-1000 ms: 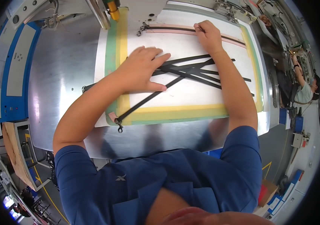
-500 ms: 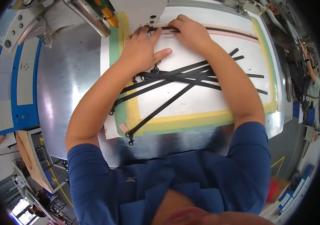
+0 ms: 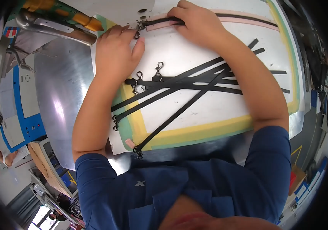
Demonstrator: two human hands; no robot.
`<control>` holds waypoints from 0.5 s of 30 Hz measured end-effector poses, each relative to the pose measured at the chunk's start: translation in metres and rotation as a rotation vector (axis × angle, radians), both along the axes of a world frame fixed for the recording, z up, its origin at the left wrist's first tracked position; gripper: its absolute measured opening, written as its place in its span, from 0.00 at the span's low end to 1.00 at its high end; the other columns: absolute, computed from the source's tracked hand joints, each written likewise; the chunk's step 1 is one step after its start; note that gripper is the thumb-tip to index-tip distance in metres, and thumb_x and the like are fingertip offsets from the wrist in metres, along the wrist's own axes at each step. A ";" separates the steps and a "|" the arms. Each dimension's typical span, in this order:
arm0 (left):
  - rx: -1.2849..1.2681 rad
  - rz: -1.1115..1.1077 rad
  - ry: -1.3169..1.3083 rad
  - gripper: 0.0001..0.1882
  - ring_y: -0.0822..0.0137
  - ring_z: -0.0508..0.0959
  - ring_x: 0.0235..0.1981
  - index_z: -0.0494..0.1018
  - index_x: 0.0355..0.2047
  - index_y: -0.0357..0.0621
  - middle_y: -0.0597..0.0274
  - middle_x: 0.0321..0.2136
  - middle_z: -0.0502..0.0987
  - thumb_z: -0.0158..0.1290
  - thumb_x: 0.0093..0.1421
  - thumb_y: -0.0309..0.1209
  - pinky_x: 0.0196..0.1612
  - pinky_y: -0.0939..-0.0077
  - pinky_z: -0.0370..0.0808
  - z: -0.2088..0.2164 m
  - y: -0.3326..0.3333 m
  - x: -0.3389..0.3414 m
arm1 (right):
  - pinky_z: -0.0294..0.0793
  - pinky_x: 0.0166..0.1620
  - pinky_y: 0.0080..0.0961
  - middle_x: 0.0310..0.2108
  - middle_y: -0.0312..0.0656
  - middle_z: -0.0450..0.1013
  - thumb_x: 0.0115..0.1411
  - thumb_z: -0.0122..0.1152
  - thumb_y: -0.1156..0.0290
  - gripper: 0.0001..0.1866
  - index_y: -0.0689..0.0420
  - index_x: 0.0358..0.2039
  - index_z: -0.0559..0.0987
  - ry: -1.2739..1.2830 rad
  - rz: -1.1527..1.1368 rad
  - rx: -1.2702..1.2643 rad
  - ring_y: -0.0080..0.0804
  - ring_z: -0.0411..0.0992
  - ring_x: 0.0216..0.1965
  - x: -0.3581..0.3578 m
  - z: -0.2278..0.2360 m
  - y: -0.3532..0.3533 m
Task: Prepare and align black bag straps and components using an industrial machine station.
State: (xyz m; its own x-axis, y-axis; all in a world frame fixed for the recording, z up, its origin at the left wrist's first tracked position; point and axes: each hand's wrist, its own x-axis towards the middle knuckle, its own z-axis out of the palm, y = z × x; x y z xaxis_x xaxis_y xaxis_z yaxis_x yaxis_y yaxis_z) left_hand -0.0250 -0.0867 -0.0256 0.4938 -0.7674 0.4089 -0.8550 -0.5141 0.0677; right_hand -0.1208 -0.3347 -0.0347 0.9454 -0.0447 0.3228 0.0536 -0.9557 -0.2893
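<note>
A black strap (image 3: 225, 16) lies along a pink strip at the far side of the white board. My right hand (image 3: 200, 25) grips this strap near its hook end, thumb and fingers pressed together on it. At the strap's left end is a dark metal swivel hook (image 3: 137, 33). Beside that hook rests my left hand (image 3: 116, 50), thumb apart from the fingers; part of its fingertips is hidden. Nearer to me, several other black straps (image 3: 189, 102) lie crossed over each other. Their swivel hooks (image 3: 159, 68) are toward the left.
Yellow and green tape (image 3: 194, 132) borders the white board (image 3: 171, 119). A metal tube (image 3: 56, 28) and an orange-yellow machine part (image 3: 89, 23) jut in above my left hand. Bare metal table surface (image 3: 60, 88) extends to the left. Another person (image 3: 10, 157) is at the far left.
My left hand has shifted left, uncovering the hook at the strap's end. The right hand stays on the strap. The whole view has swung slightly, bringing the machine parts lower on the left.
</note>
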 end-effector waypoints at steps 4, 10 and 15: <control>-0.018 -0.034 0.004 0.24 0.48 0.81 0.52 0.81 0.54 0.39 0.47 0.52 0.82 0.64 0.62 0.42 0.57 0.54 0.76 -0.002 -0.004 -0.009 | 0.82 0.47 0.42 0.46 0.39 0.76 0.59 0.64 0.70 0.15 0.51 0.48 0.83 -0.006 0.009 -0.041 0.44 0.80 0.45 -0.002 0.000 0.002; 0.004 -0.107 -0.044 0.37 0.47 0.80 0.55 0.76 0.61 0.40 0.48 0.55 0.80 0.64 0.61 0.53 0.59 0.53 0.74 -0.014 -0.007 -0.008 | 0.82 0.45 0.41 0.44 0.38 0.77 0.58 0.65 0.72 0.13 0.52 0.45 0.85 -0.019 0.133 -0.011 0.42 0.80 0.44 -0.006 0.001 0.010; 0.018 -0.099 0.018 0.35 0.42 0.79 0.56 0.76 0.61 0.34 0.42 0.56 0.80 0.66 0.61 0.48 0.60 0.53 0.75 -0.010 -0.010 -0.010 | 0.82 0.45 0.40 0.43 0.37 0.77 0.59 0.66 0.71 0.14 0.51 0.47 0.85 -0.017 0.123 -0.049 0.41 0.81 0.43 -0.008 0.001 0.011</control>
